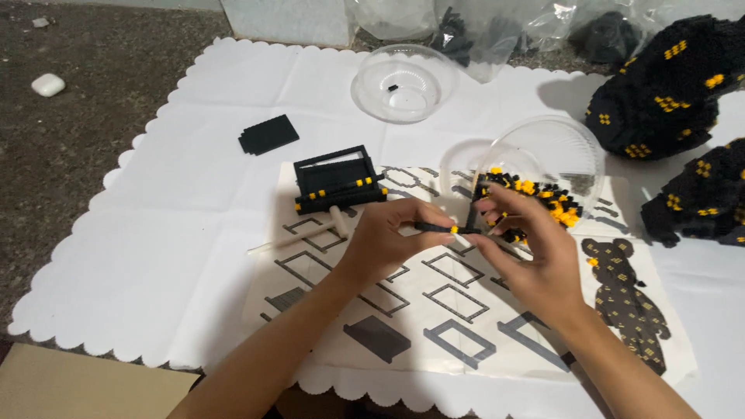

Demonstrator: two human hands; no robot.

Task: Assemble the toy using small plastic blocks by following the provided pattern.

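Assembly step in hand: left hand (384,240) and right hand (524,256) pinch a thin black strip of small building bricks with one yellow brick (446,228) between closed fingers, just above the printed instruction sheet with grey frame diagrams (466,326). Judged next: pressing pieces squarely, lightly. Beyond the sheet, a clear plastic bowl of black and yellow bricks (543,167); left of it, a half-built black frame (337,180). White scalloped cloth (155,233) covers a speckled floor.

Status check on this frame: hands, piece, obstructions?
Left hand and right hand both pinching a thin black brick strip. Held above instruction sheet. Clear bowl of bricks just behind; nothing blocking.
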